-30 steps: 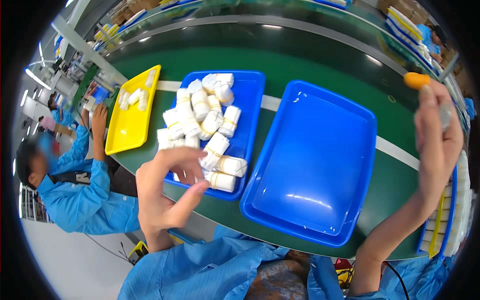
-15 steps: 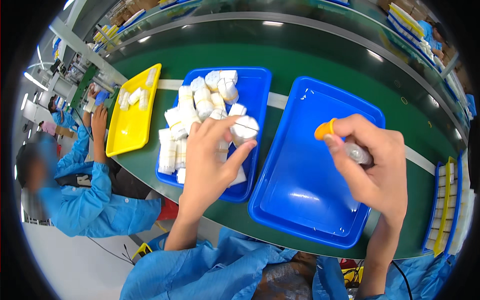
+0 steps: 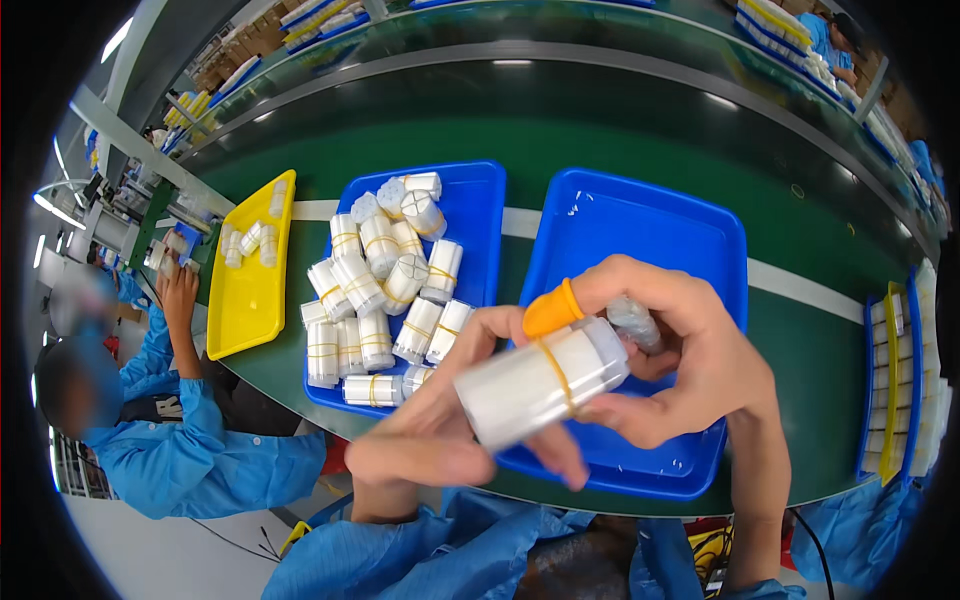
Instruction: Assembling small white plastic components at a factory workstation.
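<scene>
While the left hand (image 3: 425, 458) and the right hand (image 3: 700, 365) meet above the right blue tray (image 3: 640, 222), one white bundle (image 3: 530, 388) with a yellow band is between them, in a tilted position. The right hand pinches its right end between thumb and index finger, and this index finger wears an orange cover (image 3: 552, 312). A clear plastic piece (image 3: 636, 325) is also tucked inside the curled right hand. The left hand is half open around the other end, its thumb lower and its fingers partly behind the bundle; I cannot tell if it presses.

The right blue tray shows a few small white scraps (image 3: 574, 210) on its bottom. Just beside it, the left blue tray (image 3: 482, 215) contains many banded rolls (image 3: 442, 270), some lying, some tilted, close against each other. Farther left, a yellow tray (image 3: 245, 315) holds several small white cylinders (image 3: 268, 246) in its upper part. At the right side, blue and yellow trays (image 3: 890, 390) contain rows of white pieces.
</scene>
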`<action>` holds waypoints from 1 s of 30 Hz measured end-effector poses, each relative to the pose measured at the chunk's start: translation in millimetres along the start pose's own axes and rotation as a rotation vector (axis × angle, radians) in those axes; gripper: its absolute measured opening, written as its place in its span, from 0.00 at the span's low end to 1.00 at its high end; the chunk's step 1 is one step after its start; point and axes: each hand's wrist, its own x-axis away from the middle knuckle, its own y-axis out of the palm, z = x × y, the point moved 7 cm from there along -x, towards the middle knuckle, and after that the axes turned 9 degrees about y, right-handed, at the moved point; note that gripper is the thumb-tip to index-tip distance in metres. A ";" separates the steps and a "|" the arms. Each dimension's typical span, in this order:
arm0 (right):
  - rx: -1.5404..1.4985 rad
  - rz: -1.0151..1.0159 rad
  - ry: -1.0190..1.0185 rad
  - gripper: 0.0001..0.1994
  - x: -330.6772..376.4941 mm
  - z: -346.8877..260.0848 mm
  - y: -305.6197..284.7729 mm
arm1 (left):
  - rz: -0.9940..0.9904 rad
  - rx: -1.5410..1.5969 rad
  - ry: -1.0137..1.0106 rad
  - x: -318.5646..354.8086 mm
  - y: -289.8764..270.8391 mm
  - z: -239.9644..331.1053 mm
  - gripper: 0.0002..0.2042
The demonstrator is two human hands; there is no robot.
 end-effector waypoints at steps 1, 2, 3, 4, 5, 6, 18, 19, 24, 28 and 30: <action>-0.040 -0.033 0.029 0.28 3.4 0.7 0.3 | -0.049 0.267 -0.123 0.2 5.6 -5.5 0.36; -0.075 -0.063 0.053 0.27 4.6 1.4 -0.5 | -0.103 0.531 -0.244 -0.7 11.7 -10.0 0.40; -0.037 -0.104 0.044 0.28 4.9 -3.8 -0.6 | -0.107 0.447 -0.292 -3.0 8.9 -14.7 0.41; -0.034 -0.093 0.045 0.28 4.5 -5.1 -4.4 | -0.116 0.448 -0.299 -4.4 15.2 -12.1 0.41; -0.002 -0.136 0.065 0.30 3.0 -0.9 -4.3 | -0.112 0.102 -0.328 -6.3 18.2 -13.5 0.38; 0.032 -0.179 0.086 0.32 3.5 2.6 -3.0 | -0.110 -0.244 -0.349 -8.6 17.0 -16.5 0.34; 0.056 0.415 -0.017 0.19 13.0 -6.2 -57.2 | -0.006 0.108 -0.041 -20.7 9.2 -29.3 0.26; 0.058 0.420 -0.001 0.18 13.6 -6.0 -57.8 | 0.090 0.083 -0.051 -22.3 6.8 -32.7 0.27; 0.061 0.428 0.057 0.14 14.5 -13.3 -55.4 | 0.193 0.230 0.002 -17.5 -7.1 -44.5 0.28; 0.110 0.252 0.150 0.11 17.0 -21.7 -41.2 | 0.092 0.454 0.147 -16.6 -5.3 -33.1 0.28; 0.158 -0.111 0.222 0.09 13.3 -15.1 -17.7 | 0.107 0.428 0.157 -16.0 -2.6 -26.7 0.29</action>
